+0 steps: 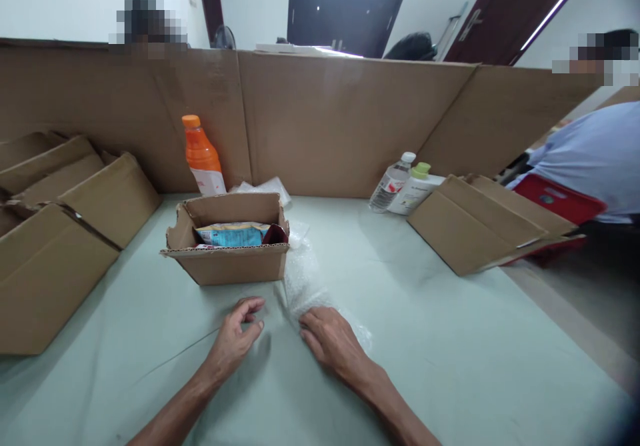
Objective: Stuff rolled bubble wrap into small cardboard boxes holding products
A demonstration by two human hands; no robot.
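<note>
My left hand [240, 329] is held just over the table, in front of the cardboard box, with thumb and fingers apart and nothing between them. To its right, my right hand [327, 336] rests on a strip of clear bubble wrap [307, 273], its fingers curled down over the wrap's near part. The wrap lies along the right side of the small open cardboard box [243, 266] and runs towards me. Inside that box stand a blue packet [235, 235] and a dark red item [276, 235]; their lower parts are hidden by the front wall.
Behind the box are an orange bottle [203, 156] and clear plastic bags [273, 188]. Cardboard boxes [45, 279] stand left, another box [475, 226] right. Near it lean a water bottle [393, 183] and a white bottle [414, 189]. A cardboard partition [340, 126] closes the back; people are beyond.
</note>
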